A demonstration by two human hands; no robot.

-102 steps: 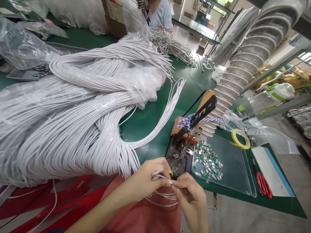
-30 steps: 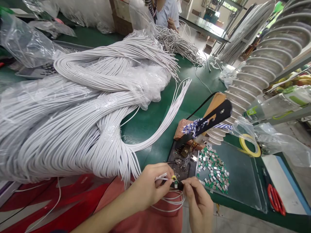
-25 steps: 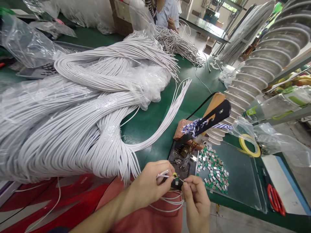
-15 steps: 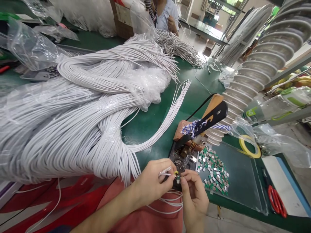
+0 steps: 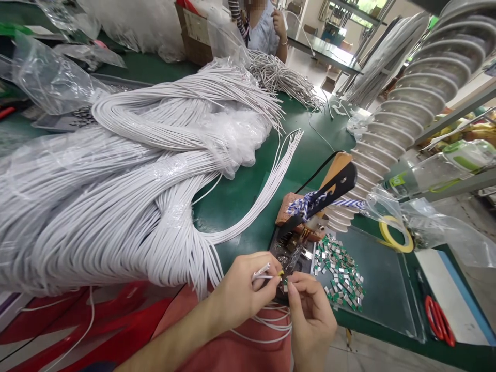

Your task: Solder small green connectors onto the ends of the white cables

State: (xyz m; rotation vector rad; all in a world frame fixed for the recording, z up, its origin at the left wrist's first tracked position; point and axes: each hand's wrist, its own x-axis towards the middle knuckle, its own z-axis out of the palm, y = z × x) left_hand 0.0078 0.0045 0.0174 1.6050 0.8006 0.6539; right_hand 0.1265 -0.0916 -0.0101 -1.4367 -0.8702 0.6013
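My left hand (image 5: 246,284) pinches a white cable (image 5: 265,277), whose tip shows a bit of yellow near the fingertips. Close beside it, my right hand (image 5: 312,315) holds a small green and silver connector (image 5: 285,285) between thumb and fingers. The two sets of fingertips nearly meet. Just beyond them is a dark tray (image 5: 284,248) with metal bits under a clamped tool. A pile of small green and silver connectors (image 5: 343,271) lies to the right of the hands.
Large bundles of white cable (image 5: 116,217) cover the left side. A brick (image 5: 289,206) props a black-handled tool, beside a ribbed hose (image 5: 391,113). Yellow tape (image 5: 396,235) and red-handled scissors (image 5: 439,320) lie at right. Another person (image 5: 263,31) is at the back.
My right hand has shifted slightly right, and the connector is now more covered by its fingers. The person at the back has raised a hand.
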